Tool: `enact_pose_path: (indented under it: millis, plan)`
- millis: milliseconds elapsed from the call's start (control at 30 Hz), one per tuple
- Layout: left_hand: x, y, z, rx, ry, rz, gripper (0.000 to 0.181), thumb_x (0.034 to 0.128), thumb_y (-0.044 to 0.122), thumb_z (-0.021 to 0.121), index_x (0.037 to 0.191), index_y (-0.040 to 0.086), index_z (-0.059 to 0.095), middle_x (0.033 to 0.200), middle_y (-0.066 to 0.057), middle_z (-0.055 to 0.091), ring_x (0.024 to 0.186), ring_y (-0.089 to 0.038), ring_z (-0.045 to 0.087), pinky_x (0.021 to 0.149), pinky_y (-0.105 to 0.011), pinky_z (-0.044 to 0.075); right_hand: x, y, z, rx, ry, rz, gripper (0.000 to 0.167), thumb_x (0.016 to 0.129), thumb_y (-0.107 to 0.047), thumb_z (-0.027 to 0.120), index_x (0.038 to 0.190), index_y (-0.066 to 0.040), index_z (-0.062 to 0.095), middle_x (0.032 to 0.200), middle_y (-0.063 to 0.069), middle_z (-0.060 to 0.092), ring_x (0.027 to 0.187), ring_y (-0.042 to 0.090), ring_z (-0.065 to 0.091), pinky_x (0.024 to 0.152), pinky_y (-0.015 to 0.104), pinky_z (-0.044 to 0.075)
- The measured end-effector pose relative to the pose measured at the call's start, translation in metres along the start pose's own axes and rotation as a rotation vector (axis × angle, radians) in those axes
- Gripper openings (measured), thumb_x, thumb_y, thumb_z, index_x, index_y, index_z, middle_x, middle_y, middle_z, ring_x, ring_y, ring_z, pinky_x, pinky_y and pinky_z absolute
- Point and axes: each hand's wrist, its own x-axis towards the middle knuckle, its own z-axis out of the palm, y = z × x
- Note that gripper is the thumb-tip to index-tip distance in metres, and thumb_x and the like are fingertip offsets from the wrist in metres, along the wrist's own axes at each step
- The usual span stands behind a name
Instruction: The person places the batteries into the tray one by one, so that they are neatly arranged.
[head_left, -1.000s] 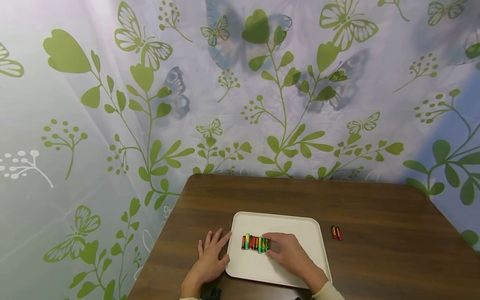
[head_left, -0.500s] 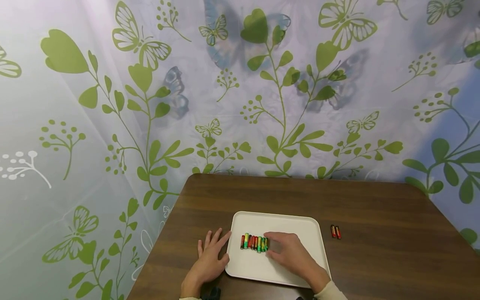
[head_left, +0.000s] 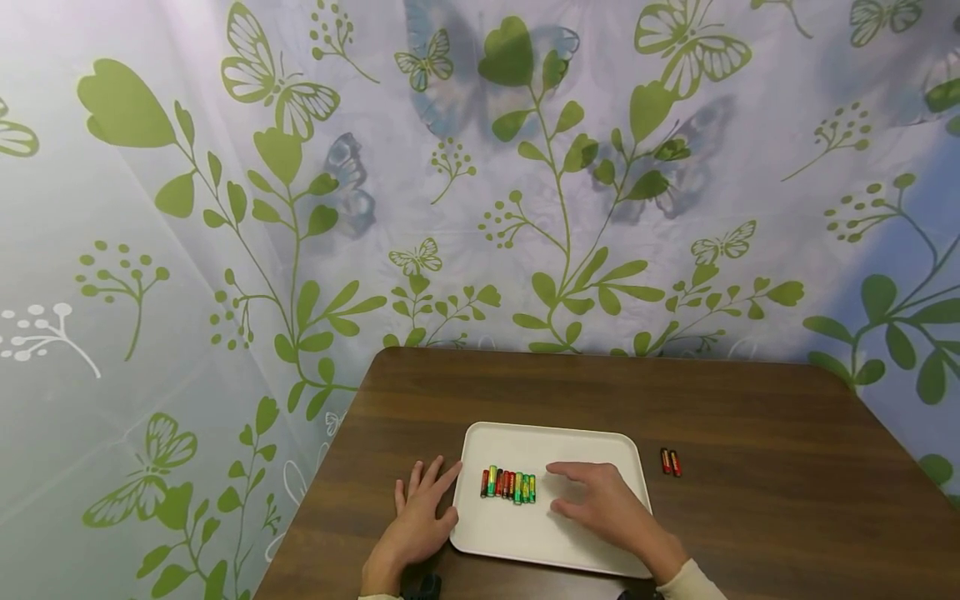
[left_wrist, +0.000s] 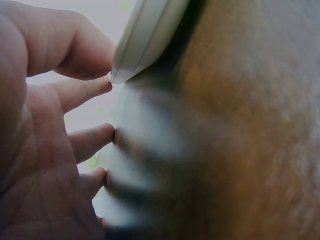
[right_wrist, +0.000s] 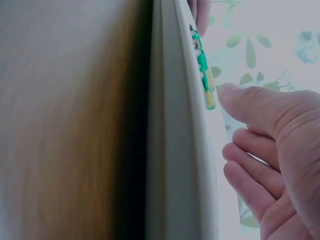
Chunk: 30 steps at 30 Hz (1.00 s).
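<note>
A row of several red and green batteries (head_left: 508,485) lies side by side on a white tray (head_left: 525,537). My left hand (head_left: 422,517) spreads its fingers on the table at the tray's left edge, with thumb and index finger touching the rim. In the left wrist view the same hand (left_wrist: 45,130) has its fingertips on the tabletop. Over the right half of the tray hovers my right hand (head_left: 609,507), apart from the row and holding nothing. The right wrist view shows that hand (right_wrist: 280,150) with relaxed, slightly bent fingers beside the green batteries (right_wrist: 204,70).
Two red and black batteries (head_left: 671,462) lie on the brown wooden table (head_left: 787,500), right of the tray. A curtain (head_left: 480,208) with green leaves and butterflies hangs behind the table and along its left side.
My right hand has let go of the right end of the battery row and drawn back to the right. The left hand stays where it was.
</note>
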Motion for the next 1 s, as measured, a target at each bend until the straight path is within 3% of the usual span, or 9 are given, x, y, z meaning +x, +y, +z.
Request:
enact_pose_path:
  millis: [233, 500, 600, 800, 1000]
  plan:
    - [0.001, 0.000, -0.001, 0.022, -0.021, -0.016, 0.070, 0.0961, 0.010, 0.063, 0.165, 0.015, 0.051, 0.178, -0.028, 0.027, 0.166, -0.060, 0.001, 0.121, -0.084, -0.015, -0.006, 0.014, -0.024, -0.002, -0.017, 0.031, 0.045, 0.083, -0.021, 0.096, 0.125, -0.011, 0.082, 0.124, -0.001, 0.083, 0.113, 0.021, 0.080, 0.094, 0.042, 0.066]
    - [0.002, -0.002, 0.002, 0.015, 0.001, 0.012, 0.070, 0.0948, 0.010, 0.062, 0.164, 0.012, 0.052, 0.175, -0.032, 0.030, 0.163, -0.064, 0.003, 0.119, -0.085, -0.015, -0.019, 0.040, -0.066, -0.047, -0.027, 0.064, 0.049, 0.085, -0.025, 0.095, 0.130, -0.011, 0.081, 0.126, 0.001, 0.082, 0.111, 0.027, 0.081, 0.088, 0.041, 0.067]
    - [0.002, -0.001, 0.002, 0.026, -0.009, -0.008, 0.070, 0.0951, 0.010, 0.062, 0.164, 0.013, 0.051, 0.176, -0.030, 0.029, 0.165, -0.062, 0.003, 0.120, -0.084, -0.015, -0.025, 0.053, -0.083, -0.086, -0.045, 0.085, 0.052, 0.086, -0.024, 0.095, 0.133, -0.010, 0.079, 0.128, 0.005, 0.082, 0.109, 0.030, 0.081, 0.086, 0.042, 0.067]
    - [0.002, -0.002, 0.002, 0.036, -0.028, -0.027, 0.071, 0.0956, 0.010, 0.063, 0.166, 0.014, 0.050, 0.178, -0.027, 0.027, 0.166, -0.060, 0.001, 0.120, -0.085, -0.014, -0.039, 0.072, -0.114, -0.137, -0.100, 0.166, 0.054, 0.086, -0.030, 0.094, 0.135, -0.012, 0.079, 0.124, 0.003, 0.082, 0.099, 0.021, 0.078, 0.078, 0.039, 0.064]
    - [0.003, -0.003, 0.002, 0.032, -0.030, -0.027, 0.072, 0.0953, 0.010, 0.063, 0.166, 0.015, 0.050, 0.178, -0.026, 0.028, 0.166, -0.060, 0.001, 0.120, -0.085, -0.014, -0.054, 0.090, -0.132, -0.207, -0.056, 0.147, 0.055, 0.082, -0.035, 0.097, 0.131, -0.014, 0.081, 0.121, 0.002, 0.083, 0.108, 0.028, 0.080, 0.083, 0.045, 0.066]
